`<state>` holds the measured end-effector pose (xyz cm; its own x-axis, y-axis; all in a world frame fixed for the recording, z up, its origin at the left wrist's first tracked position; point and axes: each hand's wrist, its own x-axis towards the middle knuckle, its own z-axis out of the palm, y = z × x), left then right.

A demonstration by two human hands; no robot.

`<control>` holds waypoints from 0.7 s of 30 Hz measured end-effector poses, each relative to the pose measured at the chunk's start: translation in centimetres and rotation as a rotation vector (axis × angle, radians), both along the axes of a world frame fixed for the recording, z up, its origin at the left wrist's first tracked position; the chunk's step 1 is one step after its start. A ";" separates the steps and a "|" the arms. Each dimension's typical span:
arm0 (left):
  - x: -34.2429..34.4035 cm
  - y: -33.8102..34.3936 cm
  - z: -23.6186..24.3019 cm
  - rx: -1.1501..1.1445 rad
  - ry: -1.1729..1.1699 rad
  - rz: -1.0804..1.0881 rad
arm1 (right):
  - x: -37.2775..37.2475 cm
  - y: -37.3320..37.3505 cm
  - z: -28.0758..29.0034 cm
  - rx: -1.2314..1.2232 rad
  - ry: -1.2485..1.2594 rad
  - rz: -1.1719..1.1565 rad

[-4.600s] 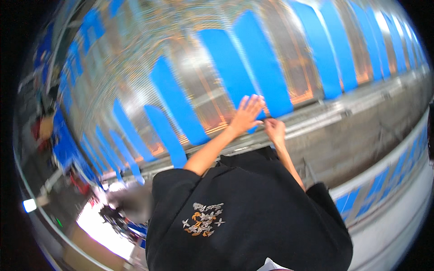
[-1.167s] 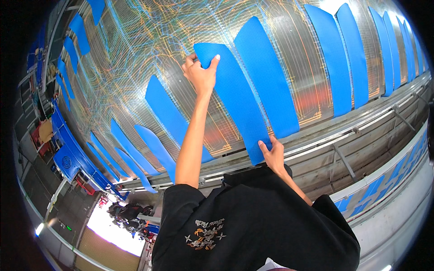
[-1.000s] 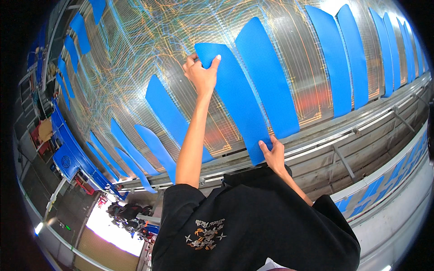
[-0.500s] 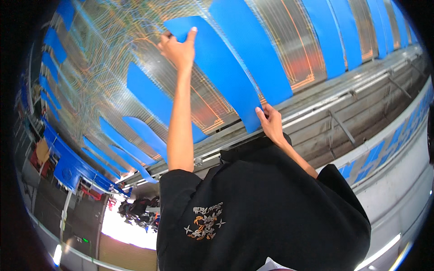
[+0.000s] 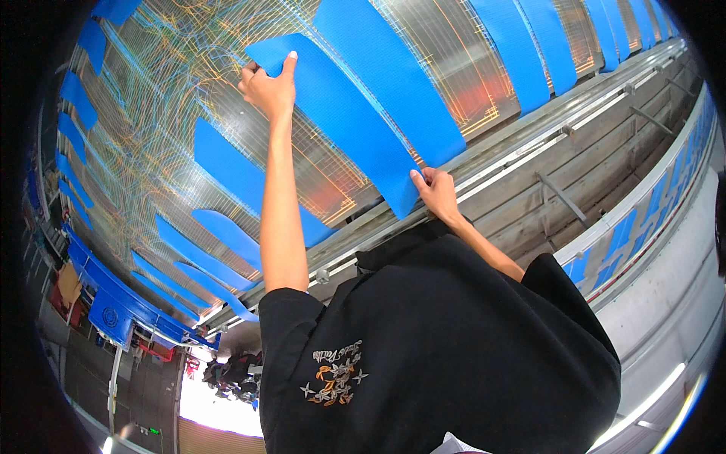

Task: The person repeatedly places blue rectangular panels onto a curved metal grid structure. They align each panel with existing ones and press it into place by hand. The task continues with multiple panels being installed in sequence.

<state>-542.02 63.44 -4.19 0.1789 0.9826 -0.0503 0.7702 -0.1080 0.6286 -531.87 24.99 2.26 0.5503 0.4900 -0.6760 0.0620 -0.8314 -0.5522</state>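
A long blue textured strip (image 5: 340, 121) lies slantwise over a shiny metal surface covered with fine coloured lines. Its far left edge is between the thumb and curled fingers of my left hand (image 5: 271, 89). At the near end, my right hand (image 5: 437, 193) pinches the strip's right edge close to the corner, thumb on top. That near corner reaches over the metal rail at the surface's front. Another wide blue strip (image 5: 393, 76) lies just to the right, with a narrow gap between the two. A shorter blue strip (image 5: 234, 170) rests left of my left forearm.
Several more blue strips (image 5: 529, 53) lie along the lined metal surface (image 5: 446, 60). A metal rail (image 5: 522, 147) edges it, beside a deep grey trough with crossbars (image 5: 563, 198). At lower left stands a blue machine part (image 5: 113, 314).
The whole view has shifted, so the surface and both hands appear slightly further left. Both hands keep their hold on the same blue strip.
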 end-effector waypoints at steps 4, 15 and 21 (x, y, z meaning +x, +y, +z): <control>-0.2 0.2 -0.5 0.029 0.003 0.003 | -0.1 0.2 0.0 0.006 0.027 0.022; -0.2 0.1 -0.5 0.020 0.039 0.005 | 0.3 0.2 -0.6 -0.009 -0.011 0.076; -0.4 0.3 -1.0 0.007 0.054 0.003 | 0.5 0.2 -0.7 -0.010 -0.003 0.086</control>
